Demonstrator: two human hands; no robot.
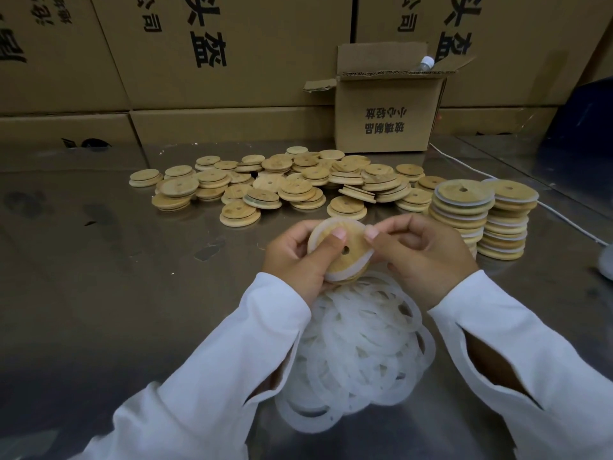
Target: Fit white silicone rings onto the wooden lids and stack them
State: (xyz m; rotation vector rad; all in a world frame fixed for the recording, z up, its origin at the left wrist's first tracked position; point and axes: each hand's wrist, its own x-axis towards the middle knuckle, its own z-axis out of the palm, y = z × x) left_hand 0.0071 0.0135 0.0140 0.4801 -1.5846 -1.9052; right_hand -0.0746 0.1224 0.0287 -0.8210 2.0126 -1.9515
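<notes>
Waiting far left on the table (83, 260), bare wooden lids (265, 184) lie loose within reach. The left hand (298, 260) grips one lid (346, 260), thumb steadying its face, while fingers (374, 235) of the right hand (421, 257) pinch the white ring (317, 234) over its rim. Spare rings (358, 346) lie near; finished stacks (477, 217) stand right.

Table (99, 260): sheet metal, brushed, with a dull sheen, smudged and scuffed.
Loose lids (298, 189): pale wood, matt, sanded smooth, fine grain showing.
Stacked lids (464, 210): the same wood, with white silicone bands at the rims.
Held lid (355, 260): the same matt wood; fitted ring (319, 231) of milky, translucent silicone.
Loose rings (358, 353): translucent white silicone, soft matt finish.
Cartons (232, 44) and small box (388, 127): brown corrugated card, matt, printed in black.
Sleeves (215, 376): white cloth, matt.
</notes>
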